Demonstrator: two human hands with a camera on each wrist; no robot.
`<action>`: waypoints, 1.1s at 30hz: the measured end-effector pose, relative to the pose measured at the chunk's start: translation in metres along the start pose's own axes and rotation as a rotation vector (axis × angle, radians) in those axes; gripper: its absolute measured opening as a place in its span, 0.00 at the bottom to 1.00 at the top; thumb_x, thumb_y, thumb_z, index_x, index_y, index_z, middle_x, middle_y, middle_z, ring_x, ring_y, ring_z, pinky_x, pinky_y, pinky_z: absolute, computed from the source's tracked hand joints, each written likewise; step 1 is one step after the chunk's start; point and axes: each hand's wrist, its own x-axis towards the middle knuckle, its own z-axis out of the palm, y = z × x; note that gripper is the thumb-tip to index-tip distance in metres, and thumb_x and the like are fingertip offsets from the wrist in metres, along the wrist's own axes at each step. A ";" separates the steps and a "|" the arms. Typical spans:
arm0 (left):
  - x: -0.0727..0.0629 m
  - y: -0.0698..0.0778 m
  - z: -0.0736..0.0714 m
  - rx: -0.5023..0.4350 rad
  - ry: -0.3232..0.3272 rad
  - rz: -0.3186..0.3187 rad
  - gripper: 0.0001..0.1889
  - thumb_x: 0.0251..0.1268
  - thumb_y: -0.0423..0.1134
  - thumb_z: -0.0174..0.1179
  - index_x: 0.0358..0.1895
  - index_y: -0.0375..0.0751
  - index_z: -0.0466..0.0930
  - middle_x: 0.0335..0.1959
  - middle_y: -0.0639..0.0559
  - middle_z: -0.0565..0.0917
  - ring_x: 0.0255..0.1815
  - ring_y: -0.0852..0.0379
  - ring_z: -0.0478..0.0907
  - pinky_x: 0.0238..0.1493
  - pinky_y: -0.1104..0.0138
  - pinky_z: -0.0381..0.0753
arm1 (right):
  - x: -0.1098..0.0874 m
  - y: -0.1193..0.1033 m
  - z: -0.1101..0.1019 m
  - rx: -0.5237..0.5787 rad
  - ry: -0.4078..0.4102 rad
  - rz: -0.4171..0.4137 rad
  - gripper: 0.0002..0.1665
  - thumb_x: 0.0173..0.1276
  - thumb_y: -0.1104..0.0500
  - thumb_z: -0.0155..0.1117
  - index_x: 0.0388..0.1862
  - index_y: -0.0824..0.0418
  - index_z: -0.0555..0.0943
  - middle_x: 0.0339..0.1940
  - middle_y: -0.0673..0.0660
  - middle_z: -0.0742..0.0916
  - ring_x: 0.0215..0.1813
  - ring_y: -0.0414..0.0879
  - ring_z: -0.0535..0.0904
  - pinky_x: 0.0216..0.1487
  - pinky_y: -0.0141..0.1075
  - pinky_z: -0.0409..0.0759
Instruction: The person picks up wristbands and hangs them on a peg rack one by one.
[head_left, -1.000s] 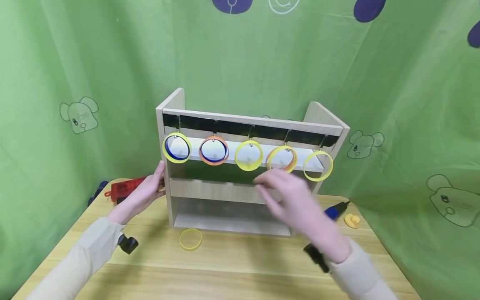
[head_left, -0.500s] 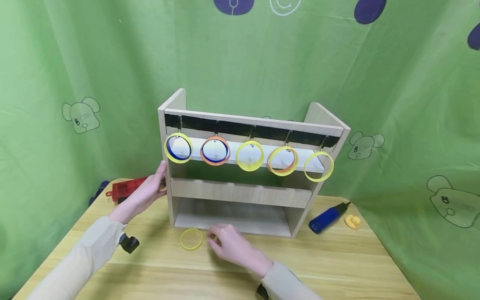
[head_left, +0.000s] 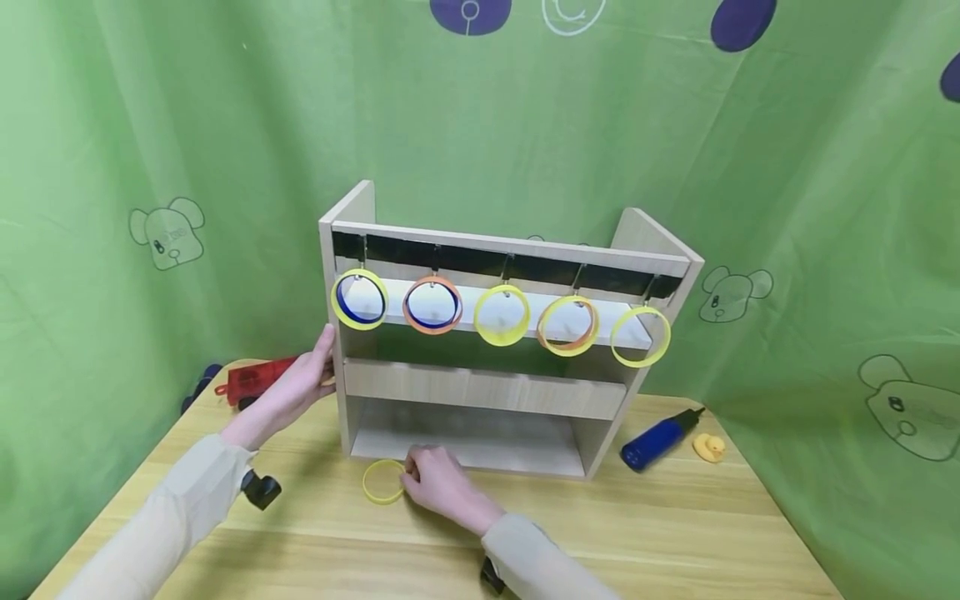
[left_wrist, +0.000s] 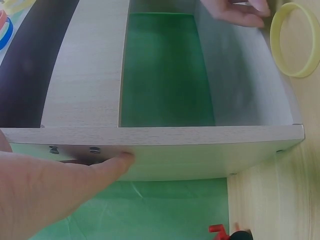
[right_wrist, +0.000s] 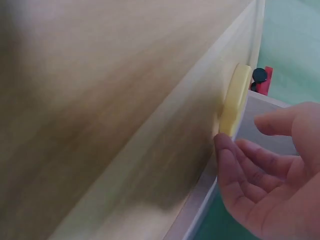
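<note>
A thin yellow ring (head_left: 383, 482) lies on the table in front of the wooden shelf (head_left: 480, 392). My right hand (head_left: 444, 486) is at the ring's right side; in the right wrist view its fingertips are at the ring's (right_wrist: 234, 100) near end, with the thumb held apart from them. My left hand (head_left: 296, 385) rests against the outside of the shelf's left panel (left_wrist: 210, 155), one extended finger lying along it in the left wrist view. Yellow, orange and blue rings hang from several metal hooks on the shelf's black strip (head_left: 472, 260).
A red object (head_left: 258, 379) lies left of the shelf, partly behind the left hand. On the right are a blue bottle-like object with a black tip (head_left: 654, 442) and a yellow toy duck (head_left: 708, 447). Green curtain (head_left: 480, 108) surrounds the wooden table (head_left: 360, 546).
My right hand has come down from the hanging rings on the right to the tabletop, then left to the loose yellow ring. My left hand has kept its place at the panel.
</note>
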 end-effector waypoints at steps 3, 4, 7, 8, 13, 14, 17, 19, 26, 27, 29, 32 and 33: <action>0.000 0.000 0.000 0.000 -0.004 0.005 0.47 0.72 0.72 0.22 0.80 0.36 0.39 0.80 0.30 0.45 0.82 0.34 0.43 0.81 0.42 0.47 | 0.002 0.000 0.004 -0.008 -0.027 0.042 0.10 0.62 0.60 0.69 0.25 0.61 0.78 0.20 0.49 0.79 0.22 0.33 0.64 0.22 0.21 0.66; 0.000 0.000 0.000 0.000 -0.007 0.007 0.47 0.72 0.71 0.22 0.80 0.36 0.39 0.80 0.30 0.45 0.82 0.34 0.43 0.81 0.42 0.47 | 0.003 -0.001 0.005 -0.013 -0.034 0.054 0.11 0.61 0.59 0.69 0.24 0.60 0.77 0.20 0.48 0.77 0.21 0.33 0.64 0.22 0.21 0.65; 0.000 0.000 0.001 0.001 -0.006 0.011 0.47 0.72 0.72 0.22 0.80 0.36 0.39 0.80 0.30 0.45 0.82 0.34 0.43 0.81 0.42 0.48 | 0.006 -0.002 0.007 -0.035 -0.055 0.081 0.14 0.61 0.58 0.70 0.21 0.58 0.75 0.18 0.46 0.73 0.20 0.34 0.63 0.20 0.23 0.64; 0.000 0.000 0.001 0.001 -0.006 0.013 0.47 0.72 0.72 0.22 0.80 0.37 0.38 0.80 0.31 0.45 0.82 0.34 0.43 0.81 0.42 0.48 | 0.007 -0.003 0.008 -0.045 -0.063 0.086 0.15 0.60 0.58 0.70 0.20 0.58 0.75 0.17 0.46 0.73 0.20 0.34 0.63 0.20 0.23 0.64; -0.001 0.001 0.001 0.005 -0.005 0.010 0.48 0.72 0.72 0.23 0.80 0.37 0.37 0.81 0.30 0.44 0.82 0.34 0.43 0.81 0.42 0.47 | 0.009 -0.004 0.008 -0.097 -0.085 0.057 0.09 0.57 0.63 0.69 0.21 0.60 0.77 0.17 0.47 0.76 0.20 0.35 0.65 0.20 0.23 0.65; -0.001 0.001 0.001 0.005 -0.007 0.010 0.48 0.72 0.72 0.22 0.80 0.37 0.37 0.81 0.30 0.44 0.82 0.33 0.42 0.81 0.42 0.47 | 0.008 -0.004 0.007 -0.103 -0.084 0.046 0.08 0.56 0.65 0.68 0.22 0.60 0.78 0.17 0.48 0.78 0.20 0.35 0.66 0.21 0.23 0.67; -0.001 0.000 0.000 0.009 -0.006 0.007 0.48 0.71 0.73 0.23 0.80 0.37 0.37 0.81 0.31 0.43 0.82 0.34 0.42 0.81 0.42 0.48 | 0.005 -0.004 0.005 -0.113 -0.078 0.017 0.06 0.54 0.70 0.67 0.24 0.60 0.81 0.20 0.50 0.83 0.22 0.35 0.70 0.23 0.22 0.70; 0.000 0.000 0.000 0.014 -0.008 0.007 0.48 0.71 0.73 0.23 0.80 0.37 0.37 0.81 0.31 0.43 0.82 0.34 0.42 0.81 0.42 0.48 | 0.003 -0.003 0.002 -0.110 -0.068 0.003 0.07 0.54 0.71 0.67 0.25 0.60 0.82 0.21 0.50 0.84 0.23 0.35 0.72 0.24 0.21 0.72; -0.001 0.001 0.002 0.012 -0.007 0.000 0.49 0.71 0.73 0.23 0.80 0.36 0.37 0.81 0.30 0.44 0.82 0.34 0.43 0.81 0.42 0.48 | -0.009 -0.004 -0.028 -0.014 -0.062 0.011 0.05 0.59 0.71 0.65 0.29 0.63 0.83 0.25 0.53 0.87 0.23 0.33 0.72 0.22 0.19 0.72; -0.001 0.002 0.002 0.011 -0.007 0.001 0.49 0.71 0.73 0.23 0.80 0.36 0.37 0.81 0.30 0.44 0.82 0.33 0.43 0.81 0.42 0.48 | -0.011 -0.004 -0.033 0.001 -0.056 0.006 0.05 0.59 0.72 0.65 0.30 0.64 0.83 0.26 0.54 0.87 0.23 0.33 0.72 0.22 0.18 0.73; -0.001 0.002 0.002 0.008 -0.005 0.001 0.48 0.72 0.72 0.23 0.80 0.36 0.37 0.80 0.30 0.44 0.82 0.33 0.43 0.81 0.42 0.47 | -0.015 -0.002 -0.045 -0.005 -0.018 -0.023 0.05 0.59 0.72 0.64 0.30 0.64 0.84 0.27 0.55 0.88 0.25 0.35 0.75 0.24 0.19 0.74; -0.002 0.002 0.002 0.005 -0.003 0.002 0.47 0.72 0.71 0.22 0.80 0.36 0.38 0.80 0.29 0.45 0.82 0.33 0.43 0.81 0.43 0.47 | -0.022 0.002 -0.064 -0.012 0.064 -0.079 0.06 0.57 0.73 0.64 0.31 0.65 0.84 0.28 0.57 0.88 0.28 0.40 0.80 0.27 0.21 0.78; -0.002 0.002 0.002 0.005 -0.003 0.002 0.47 0.73 0.71 0.22 0.80 0.36 0.38 0.80 0.29 0.45 0.82 0.33 0.43 0.81 0.43 0.47 | -0.024 0.004 -0.071 -0.016 0.095 -0.097 0.06 0.57 0.73 0.64 0.31 0.64 0.84 0.28 0.57 0.88 0.29 0.41 0.82 0.29 0.21 0.79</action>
